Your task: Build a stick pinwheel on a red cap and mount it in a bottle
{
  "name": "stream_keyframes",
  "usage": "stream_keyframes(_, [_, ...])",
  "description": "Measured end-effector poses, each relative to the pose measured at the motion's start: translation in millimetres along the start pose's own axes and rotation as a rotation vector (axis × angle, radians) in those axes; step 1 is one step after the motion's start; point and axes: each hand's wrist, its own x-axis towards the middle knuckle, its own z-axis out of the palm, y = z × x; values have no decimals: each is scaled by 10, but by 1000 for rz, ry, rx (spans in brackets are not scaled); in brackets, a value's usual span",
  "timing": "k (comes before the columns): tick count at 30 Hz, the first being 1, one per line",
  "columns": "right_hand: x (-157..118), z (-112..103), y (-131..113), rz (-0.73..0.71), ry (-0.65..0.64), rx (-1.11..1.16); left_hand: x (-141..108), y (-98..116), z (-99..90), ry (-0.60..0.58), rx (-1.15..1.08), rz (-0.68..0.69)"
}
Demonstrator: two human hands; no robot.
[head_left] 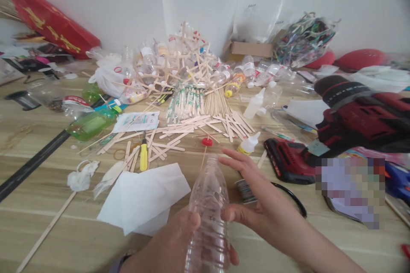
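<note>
Left grip: wrapped around the clear bottle, fingertips showing on its far side.
Right grip: wide, thumb at the bottle's side, seemingly touching, fingers by the neck.
Clear bottle: neck uncapped, pointing away from the person.
Red cap: just beyond the neck, 1 thin stick at it.
White paper: on the surface, left of the left grip.
Drill: right of the right grip.

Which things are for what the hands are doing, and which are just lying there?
For the job:
- clear plastic bottle, in the left hand
- maybe the red cap

Just lying about, it seems:
- yellow-handled screwdriver
- cordless drill
- green bottle
</note>
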Motion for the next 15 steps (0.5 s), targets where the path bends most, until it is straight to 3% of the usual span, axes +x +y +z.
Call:
stream_keyframes(3, [-16,61,1,-14,40,7,-1,-22,-7,19,-189,24])
stream_keyframes(9, [-66,172,-20,-2,132,55,64,-119,-73,-132,-307,75])
stream_keyframes(15, [-84,276,-30,22,180,23,56,-54,-12,27,-202,196])
